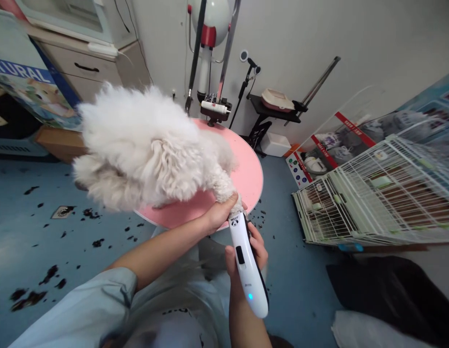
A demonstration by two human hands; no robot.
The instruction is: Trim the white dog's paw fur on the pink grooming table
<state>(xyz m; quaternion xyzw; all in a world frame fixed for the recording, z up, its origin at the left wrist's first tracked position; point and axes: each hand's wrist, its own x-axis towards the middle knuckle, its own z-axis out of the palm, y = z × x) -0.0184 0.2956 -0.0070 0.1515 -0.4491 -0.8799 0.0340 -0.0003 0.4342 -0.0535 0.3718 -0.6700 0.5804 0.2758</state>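
A fluffy white dog (144, 140) is on a round pink grooming table (248, 164), its head toward the left. My left hand (221, 212) is closed around one of the dog's legs (220, 183) near the paw, at the table's front right edge. In my right hand (257, 246) is a white hair clipper (249, 270), its blue light lit. The clipper's head end is up against the paw beside my left fingers. My hand and the clipper body hide its blade and most of the paw.
Behind the table stand a white dryer (213, 21) and a grooming arm post (228, 48) with a tool holder carrying a white bottle (214, 107). To the right is a white wire cage (384, 193). Dark hair clumps (28, 299) litter the blue floor. Drawers (82, 67) stand at back left.
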